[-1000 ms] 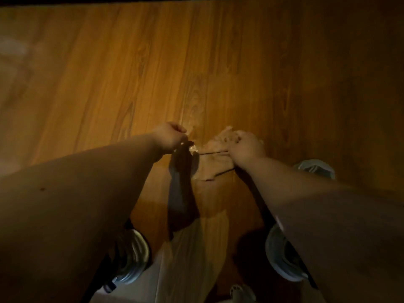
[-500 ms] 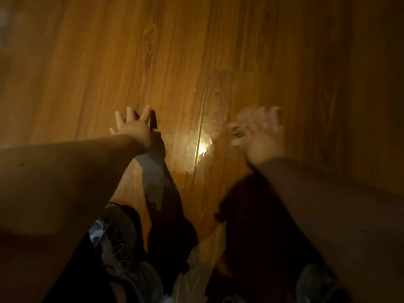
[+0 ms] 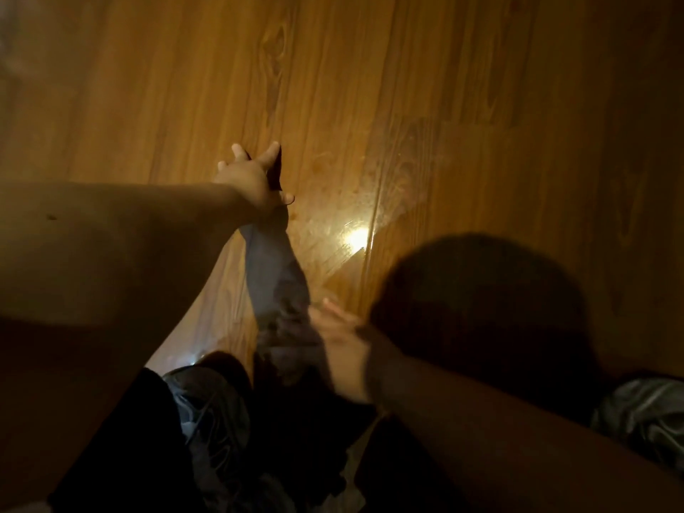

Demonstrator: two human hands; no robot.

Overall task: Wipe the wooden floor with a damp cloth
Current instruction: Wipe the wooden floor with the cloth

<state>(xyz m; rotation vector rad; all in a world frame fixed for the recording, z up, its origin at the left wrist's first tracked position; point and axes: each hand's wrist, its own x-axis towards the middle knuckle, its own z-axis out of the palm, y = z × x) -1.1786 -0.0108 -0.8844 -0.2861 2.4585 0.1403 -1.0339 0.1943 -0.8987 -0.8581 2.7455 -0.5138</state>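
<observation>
the left hand (image 3: 248, 179) is out in front with its fingers spread wide, and it holds nothing. it is flat on the floor (image 3: 481, 105) or just over it, and i cannot tell which. the right hand (image 3: 342, 349) is lower down and closer to the body. it is a blur, so i cannot tell if it is loose or gripping something. the cloth does not show clearly anywhere. it may be under the right hand, but the blur and the dark hide that. the grey strip below the left hand looks like the arm's shadow (image 3: 275, 283), not the cloth. a bright shine (image 3: 357, 238) sits on the boards between the hands, with faint streaks round it, so that patch looks wet and wiped. a big round shadow (image 3: 473, 301) covers the floor on the right. two shoes (image 3: 207, 401) peek out at the bottom, one on each side. the step looks like a wipe over the boards near the feet. to do it well, keep the cloth flat under the palm and push down evenly. go along the boards, not across them, so dirt does not get stuck in the lines. let each wipe cover a bit of the one next to it, so no dry strip is left. lean on the left hand so the body stays steady, and keep the shoes off the wet part.
</observation>
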